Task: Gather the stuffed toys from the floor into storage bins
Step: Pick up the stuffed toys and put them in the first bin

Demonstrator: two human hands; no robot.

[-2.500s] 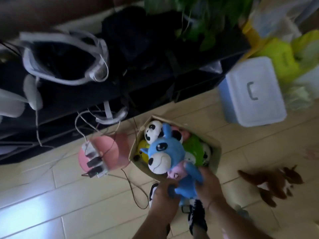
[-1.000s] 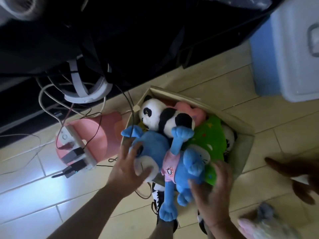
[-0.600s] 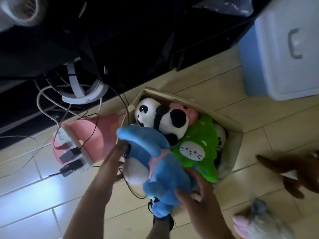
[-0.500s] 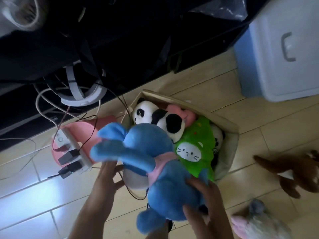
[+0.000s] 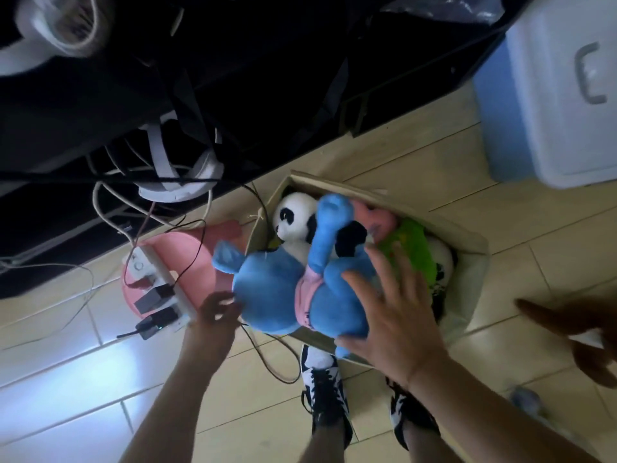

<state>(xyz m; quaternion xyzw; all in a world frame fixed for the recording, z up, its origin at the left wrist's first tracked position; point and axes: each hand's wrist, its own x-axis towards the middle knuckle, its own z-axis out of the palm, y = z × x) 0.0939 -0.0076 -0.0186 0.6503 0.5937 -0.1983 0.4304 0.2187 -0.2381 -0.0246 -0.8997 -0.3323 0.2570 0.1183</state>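
Two hands work on one blue plush toy, which lies on top of the heap in the beige fabric bin, its body spilling over the bin's near wall. The right hand is spread flat, fingers straight and splayed, palm pressing on the toy's rump; this looks like a push meant to pack the soft body down, since the bin seems already crammed. The left hand is at the toy's big round head, just outside the bin's near corner, fingers loosely bent against the plush; blur hides whether they pinch it or only steady it. One blue limb sticks up across a panda plush, and beside that sit a pink toy and a green plush, all wedged tight against each other.

Every toy looks short-piled and squashy, so they should give under pressure and may spring back once released. The bin's cloth walls are thin and bow outward, so a hard shove could tip or fold them. A brown stuffed animal lies on the pale floor tiles to the right, well apart from the bin, not yet gathered. A lidded blue-and-white plastic box stands beyond. Left of the bin, a white power strip rests on something pink, its cables trailing near the person's black-and-white sneakers
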